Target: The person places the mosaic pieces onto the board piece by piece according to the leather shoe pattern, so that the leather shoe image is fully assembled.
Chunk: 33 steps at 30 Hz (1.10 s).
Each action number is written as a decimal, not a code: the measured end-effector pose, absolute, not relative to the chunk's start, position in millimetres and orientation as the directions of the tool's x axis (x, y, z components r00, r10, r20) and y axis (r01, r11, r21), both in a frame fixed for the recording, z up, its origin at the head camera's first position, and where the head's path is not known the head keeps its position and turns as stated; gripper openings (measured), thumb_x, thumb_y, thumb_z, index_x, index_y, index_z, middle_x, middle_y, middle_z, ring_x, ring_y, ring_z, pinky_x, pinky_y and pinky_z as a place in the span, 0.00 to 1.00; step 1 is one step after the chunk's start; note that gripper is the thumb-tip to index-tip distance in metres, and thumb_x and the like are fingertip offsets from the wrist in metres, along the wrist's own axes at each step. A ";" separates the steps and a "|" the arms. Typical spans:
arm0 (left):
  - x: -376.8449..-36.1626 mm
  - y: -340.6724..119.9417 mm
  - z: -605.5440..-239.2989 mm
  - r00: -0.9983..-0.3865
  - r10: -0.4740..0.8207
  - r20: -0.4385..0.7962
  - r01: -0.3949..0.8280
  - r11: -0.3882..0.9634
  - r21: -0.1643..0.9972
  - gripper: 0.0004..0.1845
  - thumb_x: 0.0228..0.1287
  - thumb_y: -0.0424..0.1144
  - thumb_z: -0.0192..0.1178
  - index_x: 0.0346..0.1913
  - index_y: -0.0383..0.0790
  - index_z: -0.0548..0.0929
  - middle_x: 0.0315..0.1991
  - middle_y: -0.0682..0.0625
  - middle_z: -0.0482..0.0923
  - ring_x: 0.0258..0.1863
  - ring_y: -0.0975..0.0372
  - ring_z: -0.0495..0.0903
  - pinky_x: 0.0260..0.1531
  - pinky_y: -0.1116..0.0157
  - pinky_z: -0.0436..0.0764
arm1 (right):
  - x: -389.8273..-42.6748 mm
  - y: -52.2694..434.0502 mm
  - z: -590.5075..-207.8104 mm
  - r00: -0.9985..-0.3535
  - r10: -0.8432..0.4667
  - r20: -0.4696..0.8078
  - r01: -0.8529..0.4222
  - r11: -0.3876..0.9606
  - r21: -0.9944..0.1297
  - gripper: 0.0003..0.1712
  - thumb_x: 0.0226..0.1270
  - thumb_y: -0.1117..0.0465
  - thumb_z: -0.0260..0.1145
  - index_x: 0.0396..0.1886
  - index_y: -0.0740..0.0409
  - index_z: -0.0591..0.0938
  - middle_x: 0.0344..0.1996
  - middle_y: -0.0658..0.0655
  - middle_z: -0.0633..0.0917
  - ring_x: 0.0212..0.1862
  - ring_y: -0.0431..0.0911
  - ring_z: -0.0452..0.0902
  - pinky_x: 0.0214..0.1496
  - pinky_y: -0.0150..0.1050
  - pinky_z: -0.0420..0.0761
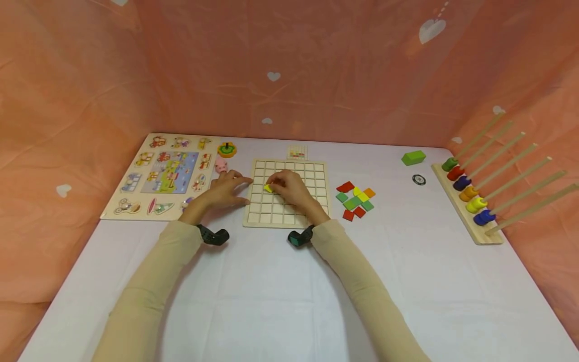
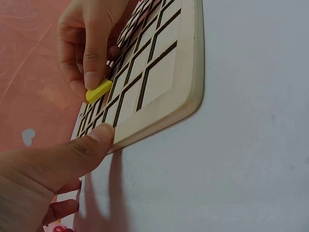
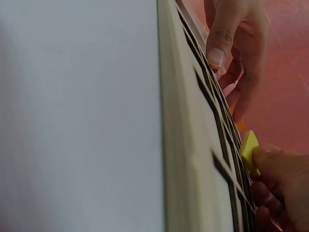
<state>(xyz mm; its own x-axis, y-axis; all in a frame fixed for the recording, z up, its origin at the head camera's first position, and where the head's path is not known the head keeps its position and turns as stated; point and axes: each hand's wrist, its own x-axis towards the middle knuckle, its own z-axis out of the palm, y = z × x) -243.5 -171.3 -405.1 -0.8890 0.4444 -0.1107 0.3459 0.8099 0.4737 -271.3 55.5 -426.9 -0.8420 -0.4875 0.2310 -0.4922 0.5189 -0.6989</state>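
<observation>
Yellow tile (image 1: 269,188) sat pinched in the right hand (image 1: 289,187), fingers curled round it, held just over the left-middle cells of the grid board (image 1: 316,201). Tile lay at the right fingertips, tilted on edge, one corner dipping toward a cell; whether it touched the board couldn't be told. Its long axis ran roughly along the board's rows in the head view. Right hand was the nearer one by far, left hand (image 1: 226,190) wasn't on the tile at all. Left hand lay spread and flat on the table (image 1: 280,301), fingers fairly straight, thumb pressed to the board's left edge, steadying it. Left wrist view showed what the head view hid: the tile (image 2: 98,91) gripped between thumb and finger of the right hand (image 2: 87,43), and the left thumb (image 2: 91,145) butted against the board (image 2: 169,96) rim. Right wrist view showed the tile (image 3: 249,151) edge-on above the board (image 3: 188,145) grooves, with left hand (image 3: 231,43) fingers beyond; right hand (image 3: 280,188) only partly in frame there. Outward: loose tiles (image 1: 356,200) in red, green, yellow, orange right of the board, a peg puzzle (image 1: 165,173) to the left, a ring rack (image 1: 468,201) far right, a green block (image 1: 413,157) behind.
</observation>
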 end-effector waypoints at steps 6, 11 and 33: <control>-244.2 -171.5 -407.2 -0.888 0.448 -0.101 0.353 0.807 0.474 0.32 0.58 0.44 0.64 0.65 0.42 0.68 0.60 0.36 0.60 0.61 0.42 0.55 0.55 0.39 0.55 | -268.3 54.8 -425.1 -0.822 -0.532 0.202 -0.528 0.582 -0.618 0.10 0.66 0.61 0.61 0.41 0.55 0.86 0.38 0.54 0.79 0.37 0.44 0.71 0.39 0.35 0.71; -244.3 -171.7 -407.0 -0.888 0.447 -0.111 0.347 0.807 0.478 0.33 0.58 0.45 0.64 0.66 0.42 0.68 0.61 0.37 0.60 0.61 0.42 0.54 0.55 0.39 0.54 | -266.2 55.2 -425.8 -0.815 -0.549 0.186 -0.530 0.576 -0.622 0.10 0.66 0.60 0.62 0.43 0.54 0.86 0.40 0.54 0.77 0.36 0.44 0.71 0.38 0.34 0.71; -243.2 -173.0 -407.5 -0.882 0.462 -0.099 0.362 0.795 0.486 0.33 0.57 0.46 0.64 0.65 0.43 0.68 0.60 0.37 0.60 0.61 0.42 0.54 0.55 0.40 0.54 | -262.9 63.7 -424.2 -0.765 -0.613 0.197 -0.577 0.516 -0.634 0.14 0.63 0.60 0.64 0.48 0.56 0.82 0.40 0.55 0.76 0.35 0.44 0.69 0.37 0.35 0.70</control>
<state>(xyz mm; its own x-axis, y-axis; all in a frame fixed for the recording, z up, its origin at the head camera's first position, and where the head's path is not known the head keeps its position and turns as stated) -243.2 -173.0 -407.5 -0.8816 0.4616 -0.0987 0.3620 0.7953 0.4862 -262.9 63.7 -424.2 -0.7650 -0.6132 0.1970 -0.5766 0.5156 -0.6338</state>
